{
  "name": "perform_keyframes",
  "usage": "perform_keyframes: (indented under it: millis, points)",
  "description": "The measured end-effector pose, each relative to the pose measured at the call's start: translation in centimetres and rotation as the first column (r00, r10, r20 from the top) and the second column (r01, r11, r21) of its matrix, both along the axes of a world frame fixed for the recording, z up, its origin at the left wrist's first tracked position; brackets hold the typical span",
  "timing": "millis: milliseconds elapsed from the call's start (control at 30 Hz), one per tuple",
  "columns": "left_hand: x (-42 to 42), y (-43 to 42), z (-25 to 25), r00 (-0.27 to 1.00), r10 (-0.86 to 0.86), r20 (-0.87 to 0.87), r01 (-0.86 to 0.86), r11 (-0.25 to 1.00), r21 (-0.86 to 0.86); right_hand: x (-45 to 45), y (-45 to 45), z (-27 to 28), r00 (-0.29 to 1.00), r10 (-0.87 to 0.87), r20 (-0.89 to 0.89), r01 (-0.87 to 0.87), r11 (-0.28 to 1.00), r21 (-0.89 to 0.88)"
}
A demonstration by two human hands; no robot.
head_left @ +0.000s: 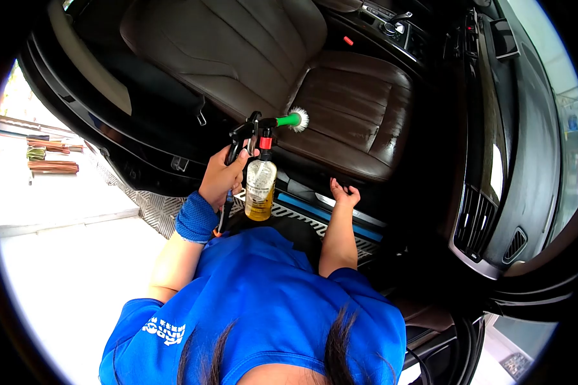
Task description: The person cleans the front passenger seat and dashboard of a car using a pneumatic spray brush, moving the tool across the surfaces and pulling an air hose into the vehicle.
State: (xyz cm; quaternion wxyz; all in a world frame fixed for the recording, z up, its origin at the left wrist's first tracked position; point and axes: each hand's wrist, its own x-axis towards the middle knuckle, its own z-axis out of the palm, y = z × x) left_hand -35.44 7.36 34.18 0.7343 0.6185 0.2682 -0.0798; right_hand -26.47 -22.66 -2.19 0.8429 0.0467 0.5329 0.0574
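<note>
My left hand (225, 172), with a blue cloth band (197, 218) around the wrist, is closed on the black handle of a cleaning spray gun (244, 131). Its green nozzle ends in a round white brush (298, 120), pointing right over the edge of a brown leather seat (350, 106). Below the gun hangs a clear bottle (261, 186) with yellow liquid at its bottom. A hose fitting runs down from the handle. My right hand (345, 194) is open and holds nothing, its fingers loosely bent beside the seat's lower side, close to the door sill.
The seat backrest (231, 51) rises at the upper left. A dashboard (494, 160) with air vents runs down the right side, and a centre console (392, 29) lies beyond the seat. The door sill (327, 200) crosses in front of me. Folded cloths (52, 165) lie outside, far left.
</note>
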Motion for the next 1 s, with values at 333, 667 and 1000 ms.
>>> perform_keyframes:
  millis: [333, 667, 1000]
  points:
    - [-1.0, -0.5, 0.0, 0.997, 0.028, -0.066, -0.023, 0.997, 0.080, 0.2, -0.7, 0.4, 1.000, 0.000, -0.030, 0.001, 0.999, 0.046]
    - [-2.5, -0.6, 0.0, 0.999, -0.004, -0.042, 0.009, 0.993, 0.120, 0.5, -1.1, 0.3, 0.999, -0.009, -0.054, 0.012, 0.999, 0.047]
    - [-3.2, -0.5, 1.7, 0.999, -0.042, 0.023, 0.042, 0.999, 0.013, -2.2, 6.6, 19.1, 0.489, 0.788, 0.375, -0.410, 0.587, -0.699]
